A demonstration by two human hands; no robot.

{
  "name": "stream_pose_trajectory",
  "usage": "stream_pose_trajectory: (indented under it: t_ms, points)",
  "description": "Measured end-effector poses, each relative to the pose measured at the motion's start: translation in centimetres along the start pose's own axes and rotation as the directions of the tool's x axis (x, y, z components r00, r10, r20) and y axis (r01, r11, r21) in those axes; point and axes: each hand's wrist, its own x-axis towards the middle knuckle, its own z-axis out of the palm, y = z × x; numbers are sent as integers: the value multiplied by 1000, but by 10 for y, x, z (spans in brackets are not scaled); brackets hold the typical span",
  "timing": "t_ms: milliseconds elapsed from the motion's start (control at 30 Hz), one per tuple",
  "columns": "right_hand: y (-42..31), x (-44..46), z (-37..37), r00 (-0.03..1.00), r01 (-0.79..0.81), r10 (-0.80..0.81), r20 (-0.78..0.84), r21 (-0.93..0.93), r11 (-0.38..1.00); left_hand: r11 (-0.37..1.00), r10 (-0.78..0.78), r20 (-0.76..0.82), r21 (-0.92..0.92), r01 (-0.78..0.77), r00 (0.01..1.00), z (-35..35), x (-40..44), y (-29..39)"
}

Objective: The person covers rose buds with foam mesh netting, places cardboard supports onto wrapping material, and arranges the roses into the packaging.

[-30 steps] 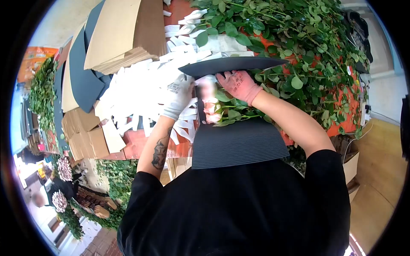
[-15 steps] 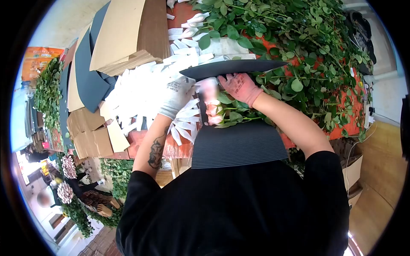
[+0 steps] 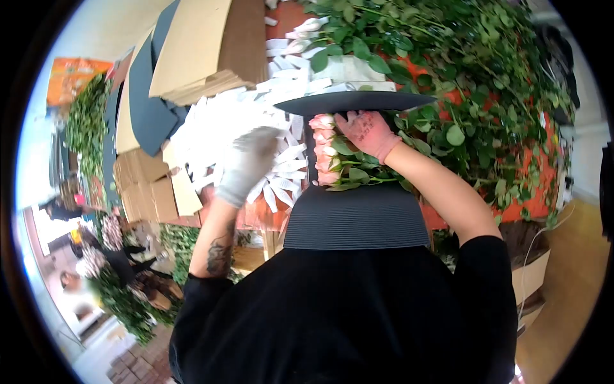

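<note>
My left hand (image 3: pixel 251 160), in a white glove, hangs over the scattered white sleeves (image 3: pixel 208 131); motion smears its fingers, so its hold is unclear. My right hand (image 3: pixel 369 134) wears a pinkish glove and has its fingers bent round the upper end of a row of pink roses (image 3: pixel 325 150), just below the bloom. The roses lie side by side, blooms to the left and leafy stems to the right. They rest on black corrugated sheet, whose ribbed near flap (image 3: pixel 357 217) slopes toward me. The sheet's far flap (image 3: pixel 355 101) stands up behind my right fingers.
Leafy cut stems (image 3: pixel 441 45) cover the right and far side of the red table (image 3: pixel 259 219). A tall stack of brown cardboard (image 3: pixel 192 48) stands at the far left, near dark sheets (image 3: pixel 148 105). Other people (image 3: pixel 73 285) are at the lower left.
My left hand has pulled away from the roses to the left and toward me. The white piece between my hands is gone from there, and a bare pink bloom shows. My right hand stays beside the roses.
</note>
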Motion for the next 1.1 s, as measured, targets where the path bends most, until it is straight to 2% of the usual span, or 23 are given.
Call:
stream_pose_trajectory:
  t_ms: [33,67,100,133,333,400,533,600,633,667,733,767,800,833,867,933,967,1000,1033,1067,1100]
  points:
    - [0,1,-9,996,-19,14,86,50,999,983,179,-1,-52,-179,984,18,2,16]
    - [1,0,-5,996,26,-29,86,44,999,985,171,111,-10,-171,979,32,4,35]
    - [3,-3,6,999,51,-50,-10,25,998,978,198,130,34,-204,972,45,4,48]
    - [6,-3,9,992,71,-70,-108,5,997,986,115,295,83,-145,949,57,4,47]
    - [8,-9,2,997,80,-80,-9,-16,997,986,62,344,123,-111,937,67,0,43]
    - [13,-6,6,980,137,-140,-141,-32,990,993,57,374,73,-90,926,65,4,41]
    - [9,-5,-7,994,103,-103,-24,-22,994,986,161,294,-13,-165,942,77,6,13]
    - [3,-4,-25,992,96,-96,77,4,995,941,294,208,-235,-244,933,76,18,-5]
    - [0,-3,-30,985,85,-90,146,38,996,916,199,155,-381,-127,968,73,22,-2]
    - [0,-2,-32,986,75,-79,143,35,997,933,201,42,-312,-178,979,76,25,-10]
    - [-3,-3,-40,992,91,-93,88,33,995,945,279,78,-199,-259,957,71,34,-9]
    - [-7,-3,-45,988,87,-87,124,-2,996,945,276,76,-203,-256,958,72,39,-11]
    - [-11,-3,-61,988,95,-94,125,-1,995,952,274,163,-184,-244,948,72,44,-14]
    - [-16,-5,-80,980,108,-120,161,82,991,959,267,251,-165,-231,930,72,45,-15]
    - [-20,-6,-88,969,115,-147,196,165,980,960,261,252,-168,-224,932,71,43,-16]
    - [-25,-12,-69,976,98,-133,174,198,975,949,310,229,-132,-287,923,67,45,-15]
    - [-24,-18,-64,986,131,-155,58,302,944,909,406,139,-168,-382,903,69,44,-18]
    - [-11,-30,-67,990,138,-131,-42,358,924,938,343,148,-111,-329,928,74,42,-12]
    - [-6,-33,-94,991,77,-121,60,492,867,903,429,148,-48,-427,891,74,38,-13]
    - [-5,-37,-121,982,-8,-110,154,618,786,875,481,20,-66,-479,877,67,29,-5]
    - [5,-54,-128,991,18,-102,84,677,736,916,399,90,-83,-392,913,56,22,7]
